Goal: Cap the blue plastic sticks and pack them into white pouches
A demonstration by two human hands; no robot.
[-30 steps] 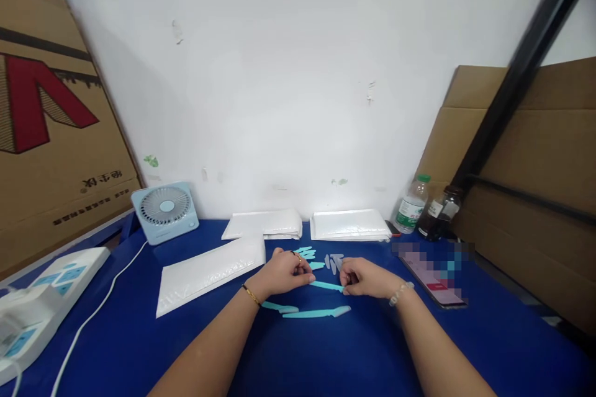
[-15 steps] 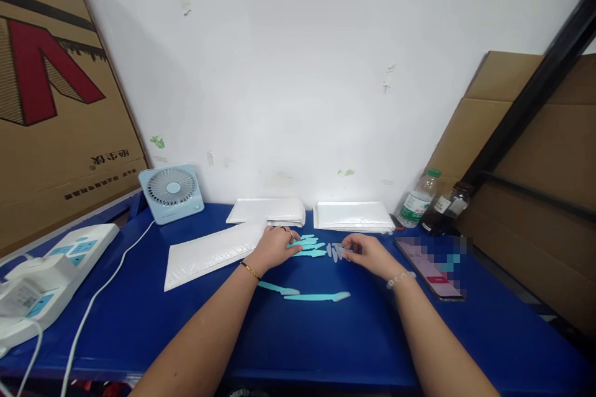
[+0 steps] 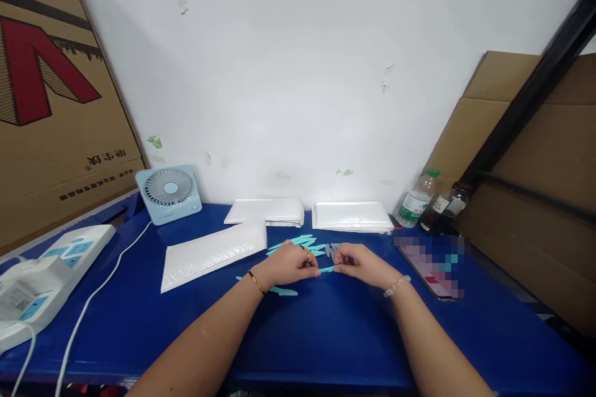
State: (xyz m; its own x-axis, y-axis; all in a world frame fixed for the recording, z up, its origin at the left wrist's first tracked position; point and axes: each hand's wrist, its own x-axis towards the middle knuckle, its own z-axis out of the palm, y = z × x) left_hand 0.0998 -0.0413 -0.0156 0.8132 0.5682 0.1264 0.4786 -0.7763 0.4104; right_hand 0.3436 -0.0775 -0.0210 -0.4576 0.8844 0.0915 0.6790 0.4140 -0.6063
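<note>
My left hand (image 3: 291, 262) and my right hand (image 3: 358, 262) meet over the blue table (image 3: 326, 335). Both are pinched on the ends of one thin teal plastic strip (image 3: 326, 269) held between them. Just beyond the fingers lies a small pile of teal strips (image 3: 298, 243) beside a few small grey caps (image 3: 331, 250). Another teal strip (image 3: 283, 291) rests on the table under my left wrist. A white padded envelope (image 3: 212, 254) lies flat to the left of my left hand.
Two stacks of white envelopes (image 3: 265, 211) (image 3: 351, 216) sit against the wall. A small blue fan (image 3: 169, 193) and a white power strip (image 3: 41, 282) with cable are on the left. A phone (image 3: 431, 267), two bottles (image 3: 416, 200) and cardboard boxes (image 3: 531, 186) stand on the right.
Both hands reached to the pile at the back, then drew back together with a teal strip pinched between them. The long strip that lay in front is no longer on the table.
</note>
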